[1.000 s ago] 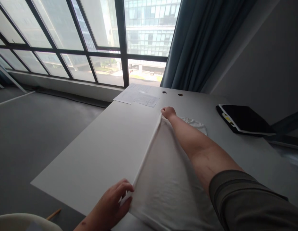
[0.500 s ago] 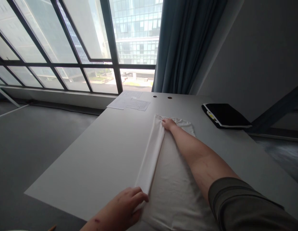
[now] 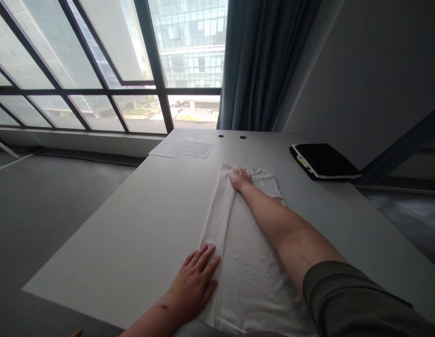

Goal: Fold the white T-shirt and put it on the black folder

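White cloth [image 3: 252, 252], edge folded
Left hand [image 3: 194, 281] spread on the cloth's fold [image 3: 221, 206]; right hand [image 3: 241, 179], seemingly spread, at the cloth's far end.

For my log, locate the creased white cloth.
Head view: the cloth lies mostly right of centre on the white table, under the bare left hand and right hand.

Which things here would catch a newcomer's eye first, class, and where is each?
The bright window probably draws the eye first, filling the upper left beside a dark blue curtain. Next comes the pale cloth on the table, a strip folded over along its left side, with the right hand near its far end and the left hand nearer the viewer. A flat black item lies at the table's right.
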{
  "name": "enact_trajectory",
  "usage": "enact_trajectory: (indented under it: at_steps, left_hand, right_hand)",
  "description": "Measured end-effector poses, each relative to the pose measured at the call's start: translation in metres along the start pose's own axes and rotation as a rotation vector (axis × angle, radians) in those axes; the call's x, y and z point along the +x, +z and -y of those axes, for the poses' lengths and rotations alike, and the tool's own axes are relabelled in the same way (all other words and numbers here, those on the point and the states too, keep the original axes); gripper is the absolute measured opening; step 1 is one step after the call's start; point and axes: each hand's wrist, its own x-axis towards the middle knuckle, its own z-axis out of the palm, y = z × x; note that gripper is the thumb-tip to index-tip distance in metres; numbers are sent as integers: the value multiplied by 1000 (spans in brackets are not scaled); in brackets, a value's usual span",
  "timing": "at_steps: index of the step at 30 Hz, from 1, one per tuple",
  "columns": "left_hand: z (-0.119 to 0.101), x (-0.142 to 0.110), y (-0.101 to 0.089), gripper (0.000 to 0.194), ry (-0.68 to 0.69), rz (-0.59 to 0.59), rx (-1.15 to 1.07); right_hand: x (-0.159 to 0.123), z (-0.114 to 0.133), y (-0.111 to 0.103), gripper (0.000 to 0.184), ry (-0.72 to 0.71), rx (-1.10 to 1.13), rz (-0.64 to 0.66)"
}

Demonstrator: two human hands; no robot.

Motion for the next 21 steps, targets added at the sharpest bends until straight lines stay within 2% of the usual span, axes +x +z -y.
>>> enact_trajectory:
  at_steps: [2, 7, 10, 15, 18, 21]
  left_hand:
    - [0, -3, 5, 62, 4, -12, 44]
    - [4, -2, 12, 68, -89, -72, 101]
    - [10, 7, 17, 68, -127, -92, 124]
    - [18, 28, 17, 69, -176, -55, 106]
    - [20, 37, 11, 66, -128, -14, 78]
    - [20, 40, 5, 65, -32, 32, 44]
  right_hand:
    - [1, 1, 4, 66, 7, 24, 22]
    - [20, 5, 8, 66, 5, 40, -48]
    - [36, 6, 7, 65, -31, 40, -48]
    - [54, 7, 5, 64, -102, 15, -52]
    - [54, 11, 0, 63, -134, 2, -70]
    - [38, 13, -11, 61, -174, 1, -125]
